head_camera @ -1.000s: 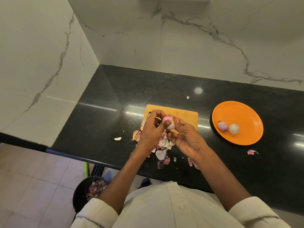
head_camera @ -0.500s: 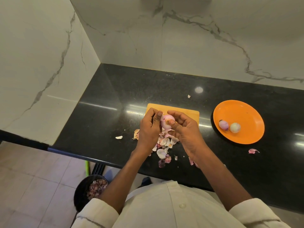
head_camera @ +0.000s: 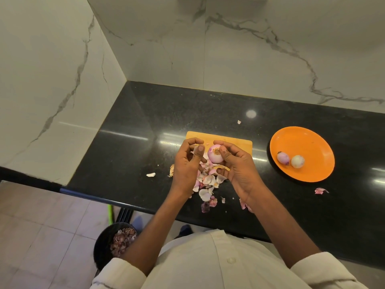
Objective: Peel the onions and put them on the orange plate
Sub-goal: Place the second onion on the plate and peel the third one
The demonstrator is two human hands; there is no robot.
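A black stone countertop (head_camera: 145,122) runs beneath marble-veined walls (head_camera: 229,55), and everything here is placed relative to the wooden cutting board (head_camera: 229,139) lying on it. A person in a cream shirt (head_camera: 208,263) stands at the counter edge nearest the camera, both forearms reaching toward the board. Well to the right of the board sits the orange plate (head_camera: 312,142), holding two peeled onions: a purplish onion (head_camera: 283,158) touching or just beside a paler onion (head_camera: 297,161). On the floor, below and to the left of the board, a dark bin (head_camera: 102,245) holds onion skins. Over the board's near edge, the right hand (head_camera: 237,165) grips a partly peeled pink onion (head_camera: 214,156), fingers and thumb curled round it, root end facing up. The left hand (head_camera: 187,163) is just left of that onion, fingers curled, thumb and forefinger apparently pinching a thin flake of skin, though the flake is too small to be sure of. A heap of loose peels (head_camera: 206,182) spreads from the board's near edge toward the person. Single scraps lie apart: a white scrap (head_camera: 150,174) left of the board, a pink scrap (head_camera: 320,190) near the plate's near side, and a tiny fleck (head_camera: 239,122) behind the board.
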